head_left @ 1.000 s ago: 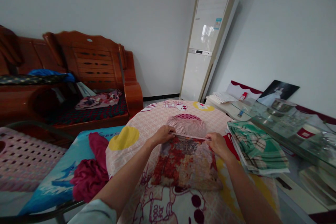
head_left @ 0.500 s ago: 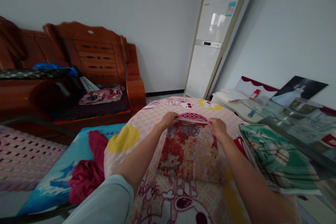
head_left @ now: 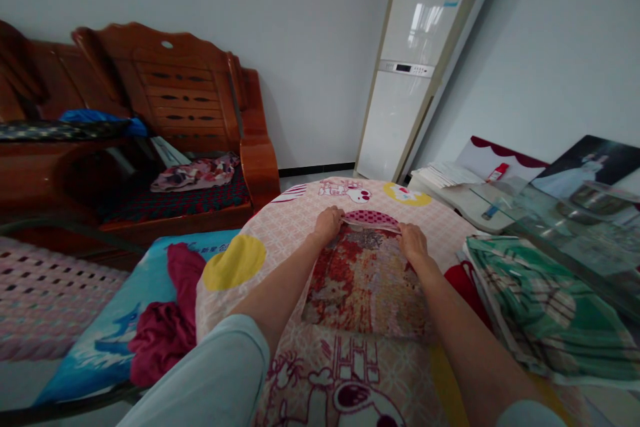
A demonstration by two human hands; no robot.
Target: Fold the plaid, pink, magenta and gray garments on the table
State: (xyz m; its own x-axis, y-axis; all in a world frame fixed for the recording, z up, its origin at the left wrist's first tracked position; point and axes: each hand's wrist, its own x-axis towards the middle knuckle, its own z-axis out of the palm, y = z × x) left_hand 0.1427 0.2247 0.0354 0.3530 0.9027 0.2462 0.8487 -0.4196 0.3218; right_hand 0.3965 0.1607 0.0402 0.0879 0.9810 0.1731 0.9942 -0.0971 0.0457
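A folded cloth with a red and tan mottled pattern (head_left: 367, 283) lies flat on the round table, over a pink patterned tablecloth (head_left: 295, 233). My left hand (head_left: 330, 223) is closed on the cloth's far left corner. At the far right corner my right hand (head_left: 413, 240) pinches the same cloth. Between both hands runs the cloth's pale far edge, with a pink dotted patch showing just beyond it. The fingertips of both hands are partly hidden.
Right of the cloth lies a folded green plaid cloth (head_left: 545, 300) beside a glass shelf. A crimson cloth (head_left: 165, 340) rests on a blue cushion (head_left: 110, 327) at left. Behind stand a wooden sofa (head_left: 185, 93) and a white air conditioner (head_left: 395, 107).
The view has shifted slightly. Both hands still hold the far corners of the mottled cloth, and its far edge looks a little looser.
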